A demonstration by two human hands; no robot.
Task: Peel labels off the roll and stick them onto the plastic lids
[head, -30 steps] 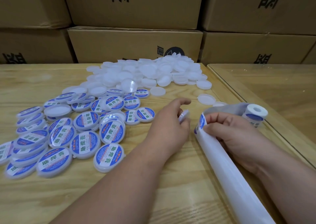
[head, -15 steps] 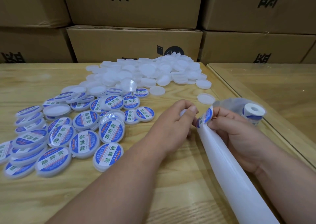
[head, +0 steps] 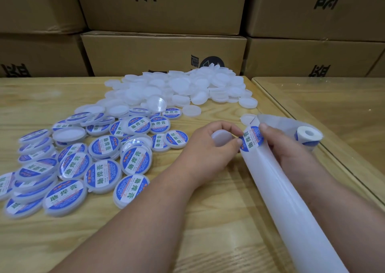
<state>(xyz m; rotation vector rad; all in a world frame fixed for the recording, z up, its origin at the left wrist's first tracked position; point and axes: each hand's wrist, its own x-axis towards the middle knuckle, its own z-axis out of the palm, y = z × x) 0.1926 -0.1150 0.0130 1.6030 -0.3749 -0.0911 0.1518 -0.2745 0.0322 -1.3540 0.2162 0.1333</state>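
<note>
Peeling now: the left hand (head: 210,147), fingers curled around a blank lid (head: 221,136), has closed in and pinches the label (head: 251,139) that the right hand (head: 285,147) fingertips lift off the backing strip (head: 277,189), so sticking's next.

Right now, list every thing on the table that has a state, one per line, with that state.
Left hand: grips a blank white plastic lid, fingers touching the label.
Right hand: holds the backing strip.
Round blue-and-white label: partly peeled off the strip.
White backing strip: unrolled, trailing toward the camera.
Label roll: lying on its side.
Labelled lids: stickered, piled left.
Blank white lids: unlabelled, heaped at back.
</note>
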